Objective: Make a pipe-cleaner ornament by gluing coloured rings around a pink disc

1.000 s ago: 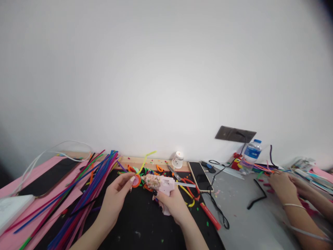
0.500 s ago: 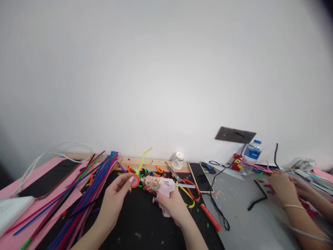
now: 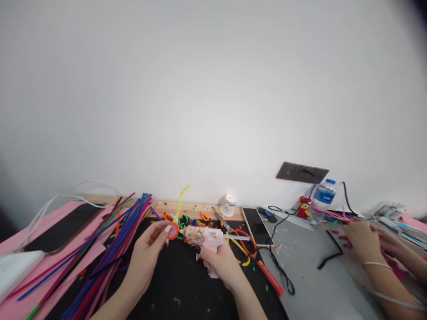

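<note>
Between the thumb and fingers of my left hand [image 3: 151, 246] is a small orange ring-shaped piece [image 3: 173, 231] with a pale pink middle. A bent yellow pipe cleaner [image 3: 180, 202] sticks up from it. My right hand [image 3: 220, 262] is wrapped round a pale pink glue gun [image 3: 213, 240], its front crusted with coloured bits. The nozzle points left, close to the orange piece; whether they touch I cannot tell. A clear glue stick [image 3: 236, 238] juts from the gun's back. Behind the gun lie green and orange pipe cleaner scraps [image 3: 190, 221].
Long pipe cleaners [image 3: 110, 249] and a dark phone [image 3: 63, 227] lie on pink sheets at left. Scissors [image 3: 223, 221], a white cup [image 3: 228, 205], a second phone [image 3: 257, 226], a red stick [image 3: 270, 278], a black cord [image 3: 282, 271] and a bottle [image 3: 323, 200] stand rightward. A co-worker's hands [image 3: 362, 238] work at right.
The yellow pipe cleaner's tip has swung slightly left as the orange piece turned in my left hand. My right hand has barely moved. A black pipe cleaner by the co-worker has shifted left.
</note>
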